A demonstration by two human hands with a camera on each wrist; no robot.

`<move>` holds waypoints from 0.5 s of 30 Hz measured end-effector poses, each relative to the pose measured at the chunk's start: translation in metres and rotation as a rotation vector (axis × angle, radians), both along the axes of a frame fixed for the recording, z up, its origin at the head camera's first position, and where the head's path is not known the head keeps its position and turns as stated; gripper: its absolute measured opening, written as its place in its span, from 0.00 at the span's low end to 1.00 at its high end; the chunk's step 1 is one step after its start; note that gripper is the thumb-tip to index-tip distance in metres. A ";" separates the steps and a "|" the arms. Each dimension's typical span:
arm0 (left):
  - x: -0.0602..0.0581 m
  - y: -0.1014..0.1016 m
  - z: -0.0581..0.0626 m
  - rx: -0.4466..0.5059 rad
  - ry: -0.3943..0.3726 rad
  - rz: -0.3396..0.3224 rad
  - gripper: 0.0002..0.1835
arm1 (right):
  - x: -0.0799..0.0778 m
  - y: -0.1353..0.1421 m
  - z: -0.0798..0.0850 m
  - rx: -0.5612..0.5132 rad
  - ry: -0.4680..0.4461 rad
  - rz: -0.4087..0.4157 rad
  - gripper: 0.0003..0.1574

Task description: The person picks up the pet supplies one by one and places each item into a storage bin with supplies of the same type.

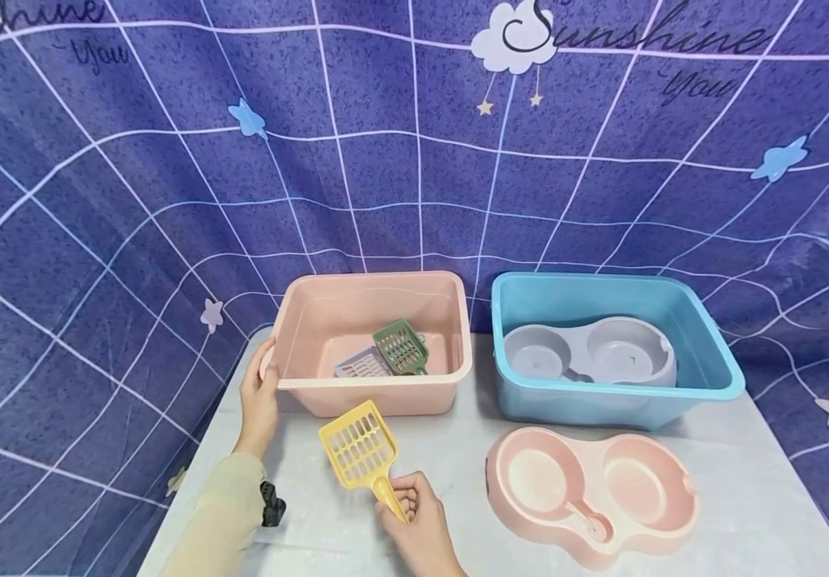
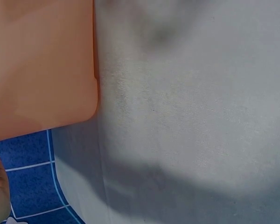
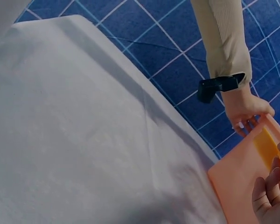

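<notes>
In the head view my right hand (image 1: 420, 521) grips the handle of a yellow litter scoop (image 1: 365, 449), its slotted head pointing up and left, in front of a pink litter box (image 1: 371, 394). At that box's left end my left hand (image 1: 259, 397) holds the rim. Inside lie a green litter scoop (image 1: 401, 346) and a greyish-lilac scoop (image 1: 364, 365), partly overlapped by the green one. From the right wrist, the left hand (image 3: 245, 109) shows at the box's corner, and the yellow scoop (image 3: 266, 145) overlaps the box wall.
A blue litter box (image 1: 616, 409) stands to the right, holding a grey double pet bowl (image 1: 580, 344). Before it sits a pink double bowl (image 1: 590, 489). The pale table (image 1: 313, 537) backs onto a blue gridded curtain (image 1: 385, 176).
</notes>
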State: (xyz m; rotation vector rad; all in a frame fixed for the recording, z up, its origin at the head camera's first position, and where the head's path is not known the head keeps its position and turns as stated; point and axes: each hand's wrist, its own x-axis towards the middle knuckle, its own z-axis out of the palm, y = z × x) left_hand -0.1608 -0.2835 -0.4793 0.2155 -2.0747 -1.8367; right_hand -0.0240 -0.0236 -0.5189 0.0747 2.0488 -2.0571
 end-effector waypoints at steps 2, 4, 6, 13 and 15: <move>-0.003 -0.002 -0.007 0.003 0.008 0.011 0.24 | 0.001 0.000 0.001 -0.012 -0.019 0.007 0.20; -0.006 -0.005 -0.014 -0.007 0.015 0.024 0.24 | 0.001 0.001 0.003 -0.022 -0.030 0.011 0.20; -0.007 -0.006 -0.018 -0.022 0.020 0.036 0.24 | 0.002 0.001 0.004 -0.037 -0.037 0.012 0.20; -0.009 -0.006 -0.019 -0.039 0.011 0.043 0.24 | 0.007 0.008 0.014 -0.089 -0.012 0.036 0.22; -0.008 -0.005 -0.016 -0.026 0.007 0.032 0.24 | 0.008 0.010 0.017 -0.100 -0.001 0.049 0.22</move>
